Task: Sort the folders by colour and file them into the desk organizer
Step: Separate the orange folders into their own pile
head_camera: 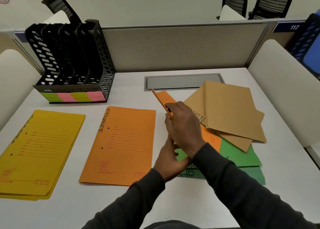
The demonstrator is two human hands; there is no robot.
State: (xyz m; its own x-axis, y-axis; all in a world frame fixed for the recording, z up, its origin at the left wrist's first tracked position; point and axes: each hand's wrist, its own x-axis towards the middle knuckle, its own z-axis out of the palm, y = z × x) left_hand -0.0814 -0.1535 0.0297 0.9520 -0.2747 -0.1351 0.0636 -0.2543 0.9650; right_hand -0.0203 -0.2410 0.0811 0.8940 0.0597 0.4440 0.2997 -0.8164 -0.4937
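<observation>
A black desk organizer (103,69) with several slots and coloured labels stands at the back left. Yellow folders (38,152) lie stacked at the front left. One orange folder (119,145) marked FINANCE lies flat beside them. My right hand (183,130) grips a second orange folder (164,98) by its left edge, lifted off a mixed pile. My left hand (168,157) holds the same folder's lower edge, under my right wrist. Beneath it sit brown folders (230,112) and green folders (242,159).
A grey cable hatch (181,81) is set into the white desk behind the pile. A fabric partition (173,46) closes the back. White side panels (280,90) flank the desk. Office chairs (270,3) stand beyond.
</observation>
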